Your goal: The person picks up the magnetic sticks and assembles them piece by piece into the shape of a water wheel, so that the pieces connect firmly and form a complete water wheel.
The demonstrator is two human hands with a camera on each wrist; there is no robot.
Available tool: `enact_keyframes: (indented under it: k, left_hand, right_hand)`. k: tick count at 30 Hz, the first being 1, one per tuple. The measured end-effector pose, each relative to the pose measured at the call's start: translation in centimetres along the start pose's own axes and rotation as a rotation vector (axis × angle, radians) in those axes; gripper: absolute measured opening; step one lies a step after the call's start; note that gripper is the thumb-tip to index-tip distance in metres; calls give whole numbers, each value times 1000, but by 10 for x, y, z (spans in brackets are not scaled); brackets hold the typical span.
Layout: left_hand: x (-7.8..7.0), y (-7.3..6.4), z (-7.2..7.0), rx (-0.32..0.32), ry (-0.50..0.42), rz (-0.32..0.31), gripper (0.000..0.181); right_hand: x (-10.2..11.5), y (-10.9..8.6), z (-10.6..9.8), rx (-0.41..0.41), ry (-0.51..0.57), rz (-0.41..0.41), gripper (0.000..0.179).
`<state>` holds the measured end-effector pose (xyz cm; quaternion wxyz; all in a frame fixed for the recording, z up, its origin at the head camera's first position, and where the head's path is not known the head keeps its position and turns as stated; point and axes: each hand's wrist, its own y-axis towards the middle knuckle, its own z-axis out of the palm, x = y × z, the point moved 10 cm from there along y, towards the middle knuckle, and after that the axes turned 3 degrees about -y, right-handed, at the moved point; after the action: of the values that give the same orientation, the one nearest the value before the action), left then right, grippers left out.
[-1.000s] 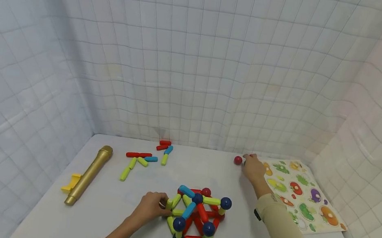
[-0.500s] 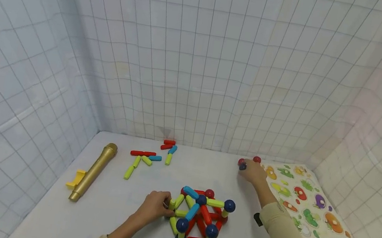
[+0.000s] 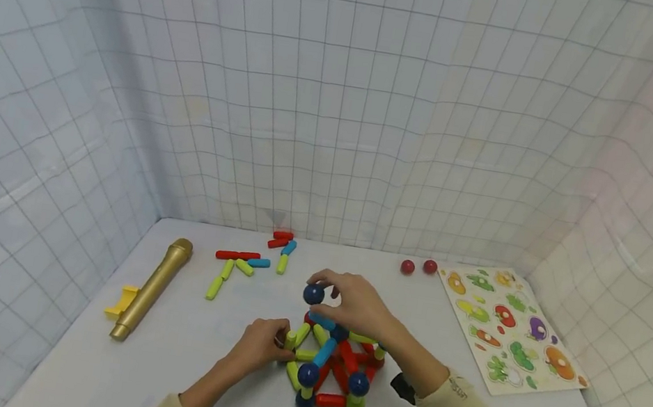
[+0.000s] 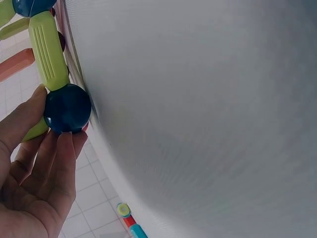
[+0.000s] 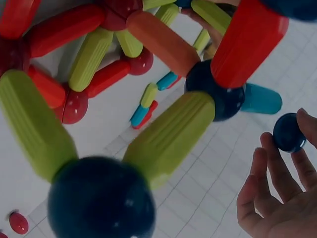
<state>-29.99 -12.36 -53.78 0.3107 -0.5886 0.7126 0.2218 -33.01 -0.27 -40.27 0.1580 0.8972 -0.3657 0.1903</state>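
Observation:
A structure of magnetic rods and balls (image 3: 331, 401) stands on the white table, with red and green rods low and blue, red and green ones on top. At its left corner my left hand (image 3: 260, 347) pinches a dark blue ball (image 4: 68, 108) between thumb and fingers; a green rod (image 4: 48, 52) is attached to that ball. My right hand (image 3: 359, 303) holds another dark blue ball (image 3: 314, 294) in its fingertips, above the structure's back left, near the end of a blue rod (image 3: 322, 320). The right forearm partly hides the structure's right side.
Several loose red, green and blue rods (image 3: 238, 256) lie at the back left. A gold microphone (image 3: 154, 290) rests at the left beside a yellow piece (image 3: 125, 299). Two red balls (image 3: 408, 267) sit at the back right, near a fruit-and-vegetable picture board (image 3: 510, 329).
My right hand has picked up the dark blue ball by the red balls and carried it left and nearer, over the structure. The left hand has stayed at its corner.

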Motion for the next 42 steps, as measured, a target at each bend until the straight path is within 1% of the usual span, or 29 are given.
enact_keyframes:
  k: [2,4,11,17,21,23,24,26,27,29,31,33,34,35,36,38,40,42]
  left_hand:
    - [0,1,1,-2,-4,11,27]
    - [0,1,2,0,-12,15,27]
    - [-1,4,5,-6,-43,3,29]
    - [-2,3,6,-16,-52,8,42]
    - [1,0,7,-27,-55,1,49]
    - [2,-1,9,-21,-67,7,52]
    - [4,-2,10,-15,-76,-2,52]
    - [5,-3,10,1,-92,-6,50]
    - [7,-4,10,7,-98,-11,50]
    - [9,-5,9,16,-97,-23,47]
    - [12,-7,7,23,-86,-48,44]
    - [14,-7,5,33,-71,-75,42]
    - [15,-7,4,37,-64,-85,41]
    - [15,-6,3,41,-57,-95,40]
    - [15,-5,2,43,-50,-102,38]
    - [13,-1,-2,43,-37,-111,36]
    - [11,3,-10,31,-18,-119,35]
    - [12,8,-15,21,0,-130,35]
  right_hand:
    - [9,1,10,48,-26,-22,39]
    - [12,2,19,91,-59,-27,38]
    - [15,5,37,168,-170,-63,38]
    - [19,7,58,246,-292,-66,38]
    - [23,6,72,280,-367,-86,37]
    - [23,4,74,281,-390,-90,39]
    - [23,3,73,277,-386,-82,41]
    - [20,-1,63,256,-350,-55,44]
    - [17,-4,55,235,-321,-36,45]
    - [7,-13,33,156,-249,8,44]
    - [-10,-26,6,54,-159,70,42]
    - [-35,-45,-16,-47,-80,130,39]
    - [-48,-56,-23,-78,-49,161,39]
    - [-63,-67,-27,-86,-13,200,39]
    - [-78,-77,-27,-75,23,243,39]
    - [-105,-93,-15,-15,76,329,41]
    - [-124,-101,3,63,108,415,44]
    - [-135,-103,24,115,131,478,48]
